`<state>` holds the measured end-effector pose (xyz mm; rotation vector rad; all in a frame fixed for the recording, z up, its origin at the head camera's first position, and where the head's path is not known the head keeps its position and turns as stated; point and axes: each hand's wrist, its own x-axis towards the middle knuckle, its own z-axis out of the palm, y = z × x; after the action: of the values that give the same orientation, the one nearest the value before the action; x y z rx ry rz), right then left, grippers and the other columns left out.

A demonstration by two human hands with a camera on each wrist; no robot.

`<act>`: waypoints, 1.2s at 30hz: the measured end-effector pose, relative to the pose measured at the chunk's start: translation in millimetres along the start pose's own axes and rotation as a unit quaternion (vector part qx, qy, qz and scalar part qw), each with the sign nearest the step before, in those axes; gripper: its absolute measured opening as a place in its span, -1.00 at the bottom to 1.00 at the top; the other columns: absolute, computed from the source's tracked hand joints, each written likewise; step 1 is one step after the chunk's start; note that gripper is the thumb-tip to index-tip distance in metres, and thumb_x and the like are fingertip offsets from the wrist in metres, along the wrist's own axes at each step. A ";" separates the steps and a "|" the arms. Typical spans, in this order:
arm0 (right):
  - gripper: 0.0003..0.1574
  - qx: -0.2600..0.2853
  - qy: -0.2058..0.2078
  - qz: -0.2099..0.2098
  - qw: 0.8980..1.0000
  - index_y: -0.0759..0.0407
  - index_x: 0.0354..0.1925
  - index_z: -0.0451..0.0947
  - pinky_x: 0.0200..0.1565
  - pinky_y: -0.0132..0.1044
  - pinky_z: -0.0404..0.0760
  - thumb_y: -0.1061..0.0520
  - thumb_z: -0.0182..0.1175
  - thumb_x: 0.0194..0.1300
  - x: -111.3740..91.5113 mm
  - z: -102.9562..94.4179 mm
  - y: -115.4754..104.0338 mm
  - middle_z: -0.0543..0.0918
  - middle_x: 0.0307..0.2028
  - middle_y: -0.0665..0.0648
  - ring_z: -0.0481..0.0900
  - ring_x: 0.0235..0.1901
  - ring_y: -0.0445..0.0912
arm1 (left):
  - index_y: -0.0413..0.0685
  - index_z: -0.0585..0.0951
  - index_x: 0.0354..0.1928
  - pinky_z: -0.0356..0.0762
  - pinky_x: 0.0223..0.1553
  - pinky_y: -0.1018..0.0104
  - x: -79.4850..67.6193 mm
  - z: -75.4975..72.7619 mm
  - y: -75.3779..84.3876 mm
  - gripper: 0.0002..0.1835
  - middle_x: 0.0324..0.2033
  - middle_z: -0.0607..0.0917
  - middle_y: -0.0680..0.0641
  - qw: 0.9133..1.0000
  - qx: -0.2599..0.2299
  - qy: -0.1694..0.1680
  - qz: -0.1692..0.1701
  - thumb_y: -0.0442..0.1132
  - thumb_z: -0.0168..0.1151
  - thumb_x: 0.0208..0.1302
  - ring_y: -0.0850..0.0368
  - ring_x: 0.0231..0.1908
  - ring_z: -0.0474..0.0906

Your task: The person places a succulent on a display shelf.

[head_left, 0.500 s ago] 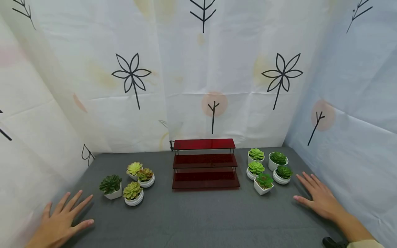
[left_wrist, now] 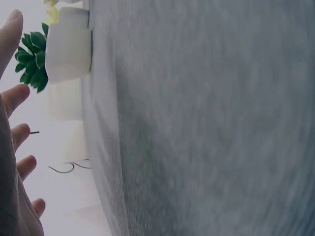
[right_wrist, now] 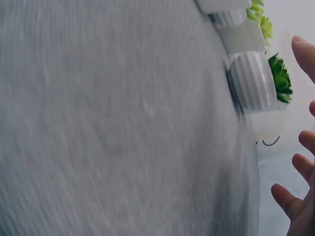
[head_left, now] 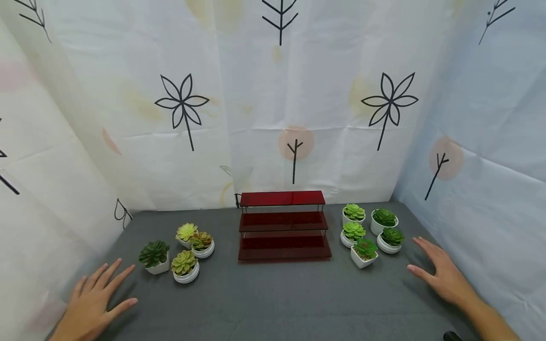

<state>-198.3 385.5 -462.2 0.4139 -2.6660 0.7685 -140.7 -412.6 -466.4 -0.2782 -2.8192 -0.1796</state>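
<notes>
My left hand (head_left: 91,303) is at the left of the grey table, fingers spread and holding nothing. Nearest to it stands a dark green succulent (head_left: 154,254) in a white pot, which also shows beyond the fingers in the left wrist view. Three yellowish succulents, one with reddish leaves (head_left: 201,240), stand just beyond. At the right, my right hand (head_left: 445,277) holds nothing, its fingers extended and thumb apart. A green succulent in a ribbed white pot (right_wrist: 253,81) is closest to it, within a group of several potted succulents.
A dark red three-tier display stand (head_left: 284,248) sits at the back middle of the grey tabletop (head_left: 281,298). White printed cloth (head_left: 256,104) hangs behind and along both sides. A black object (head_left: 451,336) lies near the right forearm.
My left hand has shifted slightly right and forward. The right hand has turned a little and its fingers look closer together. The pots and stand stay where they were.
</notes>
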 end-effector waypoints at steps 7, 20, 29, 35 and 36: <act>-0.15 0.013 0.060 0.037 0.997 0.25 0.42 0.21 -0.20 0.06 0.51 0.11 0.32 0.26 -3.6 5.6 -16.4 0.40 0.20 0.43 0.52 -0.04 0.14 | 0.07 0.26 0.46 0.10 -0.02 -0.42 2.4 -0.6 12.0 -0.28 0.35 0.21 -0.35 0.998 -0.059 0.011 -0.016 0.08 0.22 0.33 -0.50 0.17 0.18; -0.35 0.171 0.152 0.056 0.972 0.39 0.29 0.31 -0.18 -0.72 0.38 0.34 0.24 0.27 -11.6 29.2 -37.6 0.37 0.01 -0.55 0.36 -0.01 -0.60 | -0.08 0.23 0.46 0.01 -0.04 -0.47 14.2 -9.6 41.1 -0.33 0.38 0.15 -0.39 0.982 -0.184 0.025 -0.040 -0.09 0.18 0.39 -0.56 0.20 0.11; -0.43 0.244 0.175 0.105 0.948 -0.03 0.24 0.35 -0.12 -0.68 0.31 0.34 0.17 0.34 -16.6 43.1 -55.5 0.47 -0.04 -0.48 0.44 -0.05 -0.53 | 0.04 0.20 0.49 0.05 0.21 -0.26 22.2 -20.8 65.6 -0.33 0.42 0.16 -0.28 0.959 -0.272 0.067 -0.042 -0.19 0.18 0.39 0.03 0.44 -0.05; -0.48 0.288 0.177 0.163 0.927 -0.13 0.15 0.34 -0.14 -0.67 0.39 0.32 0.17 0.36 -14.3 51.5 -63.7 0.48 -0.11 -0.48 0.46 -0.10 -0.53 | -0.02 0.28 0.44 0.07 0.01 0.75 29.5 -17.7 82.2 -0.34 0.35 0.28 -0.21 0.950 -0.288 0.119 -0.013 -0.33 0.23 0.33 0.62 0.25 0.04; -0.50 0.289 0.171 0.179 0.925 -0.08 0.17 0.33 -0.16 -0.67 0.41 0.29 0.17 0.37 -14.2 52.5 -65.2 0.47 -0.11 -0.49 0.45 -0.11 -0.55 | -0.03 0.28 0.44 0.09 -0.01 0.74 30.8 -16.4 84.8 -0.34 0.34 0.29 -0.20 0.948 -0.294 0.121 -0.010 -0.35 0.23 0.32 0.62 0.23 0.07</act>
<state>-174.2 306.1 -479.8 -0.0866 -2.1686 1.5867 -147.2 -327.3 -433.4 -0.3266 -2.4591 -0.9920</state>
